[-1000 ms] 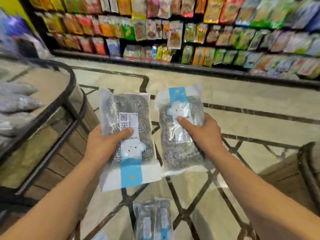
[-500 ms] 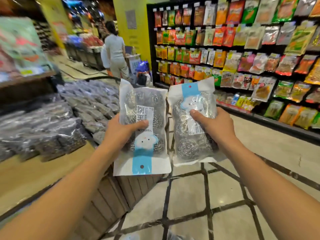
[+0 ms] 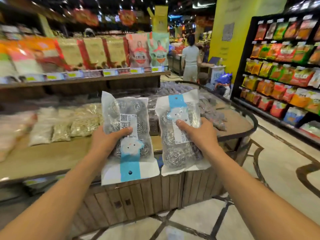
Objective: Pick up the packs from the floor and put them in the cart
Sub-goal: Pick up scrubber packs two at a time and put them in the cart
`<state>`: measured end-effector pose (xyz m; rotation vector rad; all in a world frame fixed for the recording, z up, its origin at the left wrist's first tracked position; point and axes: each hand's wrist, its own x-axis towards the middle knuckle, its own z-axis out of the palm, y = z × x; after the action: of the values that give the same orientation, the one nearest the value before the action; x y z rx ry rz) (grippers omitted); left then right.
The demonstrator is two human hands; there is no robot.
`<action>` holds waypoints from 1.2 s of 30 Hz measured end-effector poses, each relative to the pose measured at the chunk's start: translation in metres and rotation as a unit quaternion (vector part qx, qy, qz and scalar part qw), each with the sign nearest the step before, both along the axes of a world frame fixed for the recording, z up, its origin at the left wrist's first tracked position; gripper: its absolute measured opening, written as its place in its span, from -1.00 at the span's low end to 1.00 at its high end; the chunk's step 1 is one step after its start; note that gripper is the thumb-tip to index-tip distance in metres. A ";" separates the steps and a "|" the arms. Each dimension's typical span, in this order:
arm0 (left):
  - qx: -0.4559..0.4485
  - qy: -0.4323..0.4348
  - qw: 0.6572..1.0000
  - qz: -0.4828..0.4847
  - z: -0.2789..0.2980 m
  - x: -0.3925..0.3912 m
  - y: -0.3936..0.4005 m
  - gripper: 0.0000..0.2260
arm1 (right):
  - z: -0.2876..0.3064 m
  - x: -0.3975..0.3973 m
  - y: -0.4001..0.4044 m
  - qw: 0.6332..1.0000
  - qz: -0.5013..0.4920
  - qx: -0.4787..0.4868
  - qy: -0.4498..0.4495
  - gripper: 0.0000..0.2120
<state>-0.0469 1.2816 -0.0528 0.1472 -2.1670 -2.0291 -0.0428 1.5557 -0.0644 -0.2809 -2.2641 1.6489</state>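
My left hand (image 3: 107, 140) grips a clear pack of steel scourers (image 3: 131, 110) with a blue stripe and white header at its lower end; the thumb lies across its label. My right hand (image 3: 200, 134) grips a second scourer pack (image 3: 174, 153), its blue stripe at the top. Both packs are held upright, side by side, at chest height in front of a wooden display stand (image 3: 155, 193). No cart is in view. A pale blurred shape (image 3: 174, 233) lies on the floor at the bottom edge.
The wooden stand holds bagged goods (image 3: 76, 122) under a curved black rail (image 3: 249, 113). A rack of colourful snack packs (image 3: 284, 70) lines the right side. A person in light clothes (image 3: 190, 59) stands far down the aisle. Tiled floor (image 3: 280, 163) runs to the right.
The view has swung up and left from the floor to the display stand. Both hands keep their packs and have stayed side by side. The packs on the floor dropped out of sight.
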 end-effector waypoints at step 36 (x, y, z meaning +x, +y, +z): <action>0.022 -0.051 0.847 0.529 -0.034 0.242 -0.768 -0.72 | -0.034 -0.005 -0.936 0.842 0.539 -0.004 -0.038 -0.22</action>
<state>0.1952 0.5138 -0.0872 1.1752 -1.4679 -1.3818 -0.0474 0.6201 -0.0988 1.1697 -2.6327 2.0821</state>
